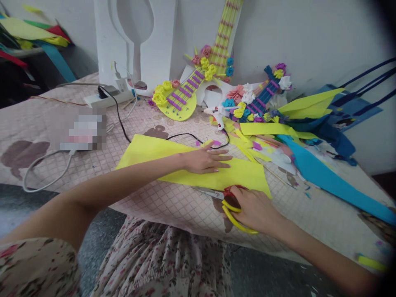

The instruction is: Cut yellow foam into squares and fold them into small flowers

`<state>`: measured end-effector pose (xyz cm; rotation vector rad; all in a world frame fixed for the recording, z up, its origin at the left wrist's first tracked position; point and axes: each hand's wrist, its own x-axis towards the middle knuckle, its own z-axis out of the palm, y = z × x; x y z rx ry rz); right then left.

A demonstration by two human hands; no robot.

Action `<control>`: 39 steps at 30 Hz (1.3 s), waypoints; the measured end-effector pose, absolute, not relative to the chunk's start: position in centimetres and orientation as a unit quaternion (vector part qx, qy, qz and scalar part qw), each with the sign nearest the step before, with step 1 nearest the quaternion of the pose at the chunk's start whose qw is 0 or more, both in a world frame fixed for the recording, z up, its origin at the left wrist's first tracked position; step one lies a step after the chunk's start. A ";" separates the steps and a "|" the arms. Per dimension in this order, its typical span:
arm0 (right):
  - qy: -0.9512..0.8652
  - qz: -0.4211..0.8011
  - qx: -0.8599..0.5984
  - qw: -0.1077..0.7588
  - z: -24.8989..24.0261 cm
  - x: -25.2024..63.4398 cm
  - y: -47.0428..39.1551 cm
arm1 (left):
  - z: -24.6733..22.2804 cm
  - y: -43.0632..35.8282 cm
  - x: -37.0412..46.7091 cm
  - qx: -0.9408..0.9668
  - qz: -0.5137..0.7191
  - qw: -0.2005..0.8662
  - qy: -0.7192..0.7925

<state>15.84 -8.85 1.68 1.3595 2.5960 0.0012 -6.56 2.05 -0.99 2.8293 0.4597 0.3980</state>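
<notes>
A sheet of yellow crepe-like paper (pixel 148 159) lies across the front of the table. My left hand (pixel 204 159) rests flat on it with the fingers spread. Just past the sheet's near edge, my right hand (pixel 256 206) grips a pair of scissors (pixel 233 212) with red and yellow handles. The blades point left, close along the paper's edge, and look nearly closed. Beyond the sheet sits a white glue gun (pixel 216 115), its black cord looping behind my left hand.
Flower-trimmed paper guitars (pixel 182 101) lean at the back. A power strip (pixel 108 99) with cables stands back left, near a blurred-out object (pixel 83 132). Yellow scraps (pixel 244 144), a wooden stick (pixel 278 177) and a blue paper strip (pixel 328 173) lie right, before a blue bag (pixel 355 107).
</notes>
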 end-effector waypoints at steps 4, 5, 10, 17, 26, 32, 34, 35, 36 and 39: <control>0.880 -0.002 0.463 0.105 1.6 15.8 -8.8 | -1.4 1.4 -9.8 0.970 0.116 0.123 0.175; 0.880 -0.002 0.462 0.106 1.6 15.8 -8.8 | -1.8 1.3 -10.3 0.971 0.109 0.126 0.174; 0.881 0.005 0.461 0.102 1.7 15.7 -8.6 | -3.1 1.1 -10.1 0.971 0.085 0.131 0.183; 0.886 0.003 0.453 0.098 1.6 16.4 -8.4 | -3.4 1.6 -7.9 0.974 0.102 0.107 0.170; 0.891 0.010 0.442 0.099 1.5 16.4 -8.3 | -3.4 1.5 -7.8 0.973 0.115 0.113 0.165; 0.891 0.020 0.441 0.111 1.6 16.7 -8.5 | -3.3 1.5 -7.7 0.972 0.106 0.122 0.170; 0.889 0.016 0.445 0.104 1.7 16.7 -8.6 | -3.3 1.5 -7.7 0.972 0.104 0.123 0.170; 0.889 0.013 0.446 0.101 1.7 16.7 -8.6 | -3.4 1.6 -7.7 0.972 0.104 0.123 0.169; 0.889 0.010 0.446 0.099 1.7 16.6 -8.7 | -3.4 1.6 -7.7 0.972 0.105 0.122 0.169; 0.888 0.007 0.451 0.093 1.7 16.3 -8.6 | -3.4 1.6 -7.8 0.973 0.108 0.115 0.170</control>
